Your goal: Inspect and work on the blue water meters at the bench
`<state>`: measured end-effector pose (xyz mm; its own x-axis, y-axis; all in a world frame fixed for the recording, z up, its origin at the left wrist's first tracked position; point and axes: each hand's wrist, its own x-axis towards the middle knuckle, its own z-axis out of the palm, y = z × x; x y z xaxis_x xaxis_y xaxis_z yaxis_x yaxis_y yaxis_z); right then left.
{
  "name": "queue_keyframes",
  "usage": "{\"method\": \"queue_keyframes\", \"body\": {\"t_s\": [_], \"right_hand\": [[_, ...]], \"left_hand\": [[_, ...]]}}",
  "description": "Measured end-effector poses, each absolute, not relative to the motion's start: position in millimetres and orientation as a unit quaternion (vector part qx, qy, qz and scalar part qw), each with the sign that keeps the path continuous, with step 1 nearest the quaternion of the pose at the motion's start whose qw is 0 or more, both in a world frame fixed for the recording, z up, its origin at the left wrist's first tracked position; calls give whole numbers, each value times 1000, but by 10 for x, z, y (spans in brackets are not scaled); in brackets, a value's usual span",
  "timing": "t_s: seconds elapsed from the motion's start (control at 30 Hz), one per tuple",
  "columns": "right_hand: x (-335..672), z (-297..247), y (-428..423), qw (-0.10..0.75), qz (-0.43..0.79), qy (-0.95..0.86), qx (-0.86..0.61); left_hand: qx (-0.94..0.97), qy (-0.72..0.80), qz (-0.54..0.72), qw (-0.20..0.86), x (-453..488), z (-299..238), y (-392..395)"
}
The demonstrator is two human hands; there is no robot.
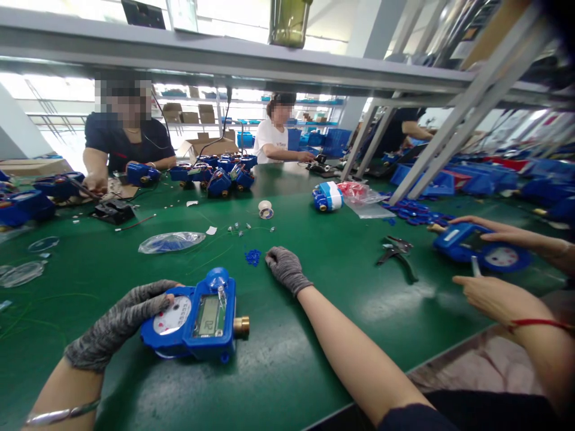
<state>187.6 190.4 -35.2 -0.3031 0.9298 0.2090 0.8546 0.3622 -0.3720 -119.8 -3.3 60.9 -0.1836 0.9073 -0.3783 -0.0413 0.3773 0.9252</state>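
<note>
My left hand (132,314), in a grey fingertip-less glove, grips a blue water meter (209,320) by its round dial end. The meter has a dial, a small LCD window and a brass fitting pointing right. A clear-and-blue round cap stands up at its far edge. Further out on the green table, my right hand (287,269), gloved the same way, has its fingers curled together beside a small pile of tiny blue parts (253,257). Whatever is between its fingertips is hidden.
At right, a co-worker's hands hold another blue meter (467,242). Cutting pliers (398,257) lie between us. A wire spool (265,209), a plastic bag (171,242) and a blue-and-white meter (327,196) sit farther back. A metal shelf (287,60) spans overhead; people work opposite.
</note>
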Motion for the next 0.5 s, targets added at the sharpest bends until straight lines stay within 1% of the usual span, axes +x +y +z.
{"method": "queue_keyframes", "body": {"t_s": [0.23, 0.37, 0.5], "right_hand": [[1981, -341, 1967, 217, 135, -792, -555], [1983, -339, 1954, 205, 144, -817, -519], [1943, -299, 1913, 200, 144, -818, -520]], "left_hand": [[352, 639, 433, 529, -1232, 585, -21], [354, 633, 425, 542, -1264, 541, -15], [367, 620, 420, 552, -1305, 504, 12]]}}
